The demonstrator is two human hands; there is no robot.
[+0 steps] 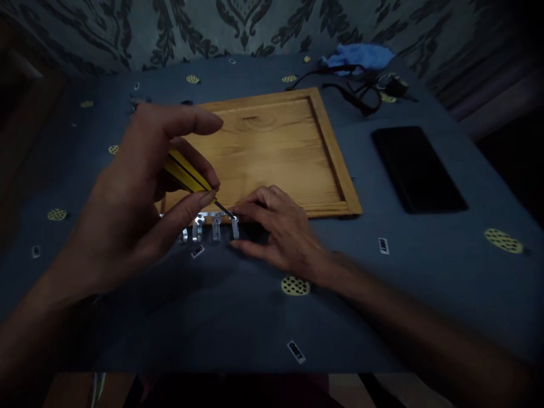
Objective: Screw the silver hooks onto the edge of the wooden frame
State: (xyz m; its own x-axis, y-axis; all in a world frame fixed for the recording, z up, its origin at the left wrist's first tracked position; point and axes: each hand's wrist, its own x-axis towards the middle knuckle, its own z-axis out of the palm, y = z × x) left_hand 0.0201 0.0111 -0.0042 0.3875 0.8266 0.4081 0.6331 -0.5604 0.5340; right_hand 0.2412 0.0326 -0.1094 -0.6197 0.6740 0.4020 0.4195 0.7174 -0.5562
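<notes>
My left hand is closed around the yellow handle of a screwdriver, its index finger stretched out above. The screwdriver slants down to the right, its tip at the right end of a shiny metal hook rail. Several hooks of the rail hang over the near edge of a framed wooden board. My right hand rests at the board's near edge, thumb and fingers closed about the rail's right end beside the last hook. My left hand hides the board's left part and the rail's left end.
To the right lies a dark flat rectangular object. Dark-framed glasses and a blue cloth lie at the back right. Small metal pieces show behind my left hand. A patterned blue cloth covers the table, against a patterned wall.
</notes>
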